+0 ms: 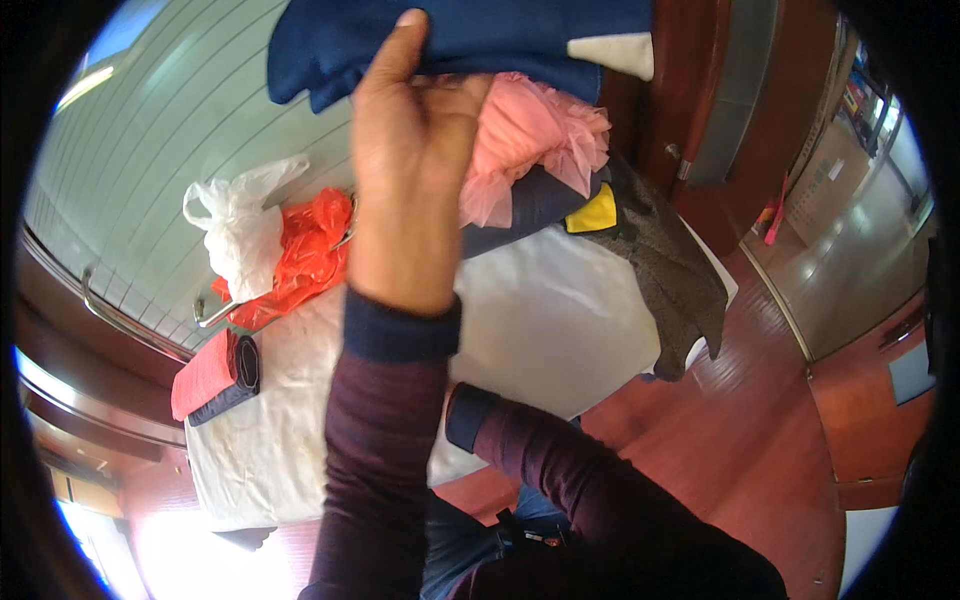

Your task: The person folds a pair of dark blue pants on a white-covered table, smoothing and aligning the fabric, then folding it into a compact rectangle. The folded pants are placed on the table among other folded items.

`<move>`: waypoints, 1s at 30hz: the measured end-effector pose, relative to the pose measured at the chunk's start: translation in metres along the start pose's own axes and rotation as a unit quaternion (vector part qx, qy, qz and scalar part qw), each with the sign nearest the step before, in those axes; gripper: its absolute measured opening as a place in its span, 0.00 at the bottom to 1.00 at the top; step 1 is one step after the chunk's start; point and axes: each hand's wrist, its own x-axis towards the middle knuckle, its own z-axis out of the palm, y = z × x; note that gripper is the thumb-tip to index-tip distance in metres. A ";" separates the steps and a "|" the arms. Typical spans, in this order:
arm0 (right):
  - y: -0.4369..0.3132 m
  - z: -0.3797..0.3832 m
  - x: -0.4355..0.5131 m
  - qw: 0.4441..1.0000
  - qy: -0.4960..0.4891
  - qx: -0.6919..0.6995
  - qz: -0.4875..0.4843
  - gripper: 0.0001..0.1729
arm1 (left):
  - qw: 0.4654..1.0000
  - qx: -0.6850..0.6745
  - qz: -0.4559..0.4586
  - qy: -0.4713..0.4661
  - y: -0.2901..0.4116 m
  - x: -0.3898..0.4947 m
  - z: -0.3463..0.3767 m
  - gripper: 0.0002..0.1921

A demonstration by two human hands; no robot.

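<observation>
My left hand [420,127] is raised at the top centre, palm towards me. Its thumb lies over the lower edge of a dark blue cloth garment [480,37] with a white patch, and its fingers curl at that edge, partly hidden. Beneath and right of the hand, a pink tulle garment [525,127] rests on dark folded cloth [517,206]. Beside this lies a dark brown fabric piece [660,270] with a yellow patch [592,210]. My right hand is hidden behind my left forearm; only its sleeve and cuff show. A pale cloth-covered surface [555,307] lies before me.
At the left stand a knotted white plastic bag [240,240] and a red plastic bag [311,247], near a metal handle [217,311]. A folded pink cloth [202,375] lies with a rolled dark cloth [244,375]. Wooden doors and a cardboard box [825,187] are at the right.
</observation>
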 end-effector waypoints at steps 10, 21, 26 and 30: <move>0.004 0.011 0.008 0.999 0.007 -0.036 0.005 0.17 | 0.938 0.027 0.047 0.343 -0.133 0.074 -0.125 0.19; -0.010 0.004 0.001 0.999 -0.011 -0.021 0.048 0.25 | 0.983 0.051 -0.051 0.169 -0.077 0.024 -0.099 0.17; -0.030 -0.006 -0.019 0.998 -0.013 0.037 0.056 0.28 | 0.989 0.124 0.021 0.081 -0.006 -0.095 -0.074 0.14; -0.042 -0.012 -0.025 0.999 -0.026 0.046 -0.001 0.28 | 0.991 0.094 0.027 0.096 0.074 -0.221 -0.086 0.17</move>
